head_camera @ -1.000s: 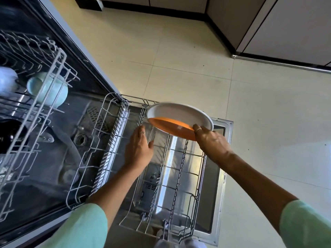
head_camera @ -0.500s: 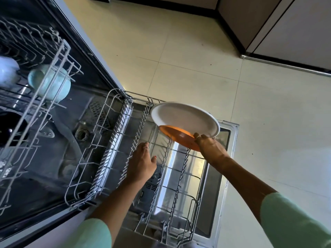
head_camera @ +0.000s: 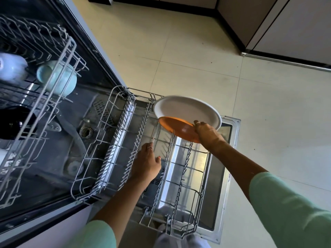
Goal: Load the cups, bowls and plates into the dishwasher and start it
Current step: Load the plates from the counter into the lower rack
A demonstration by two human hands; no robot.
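My right hand [head_camera: 207, 135] grips two stacked plates by their near rim: a white plate [head_camera: 186, 110] on top and an orange plate [head_camera: 179, 127] under it. They hang tilted over the far end of the pulled-out lower rack [head_camera: 114, 145], which rests above the open dishwasher door [head_camera: 227, 167]. My left hand [head_camera: 146, 161] is down inside the lower rack, fingers against the wire tines; whether it grips a wire is hidden. The upper rack [head_camera: 52, 93] at the left holds a pale blue cup [head_camera: 57, 79], a white cup [head_camera: 10, 68] and a dark bowl [head_camera: 14, 122].
The dishwasher tub [head_camera: 68, 133] with its spray arm lies open at the left. Tiled floor [head_camera: 197, 56] stretches beyond the door. Dark-based cabinets [head_camera: 286, 29] stand at the far right. My feet [head_camera: 172, 240] are at the door's near edge.
The plates have tilted so more of the white top shows. My left hand has slid back towards me along the rack tines. The camera has shifted slightly.
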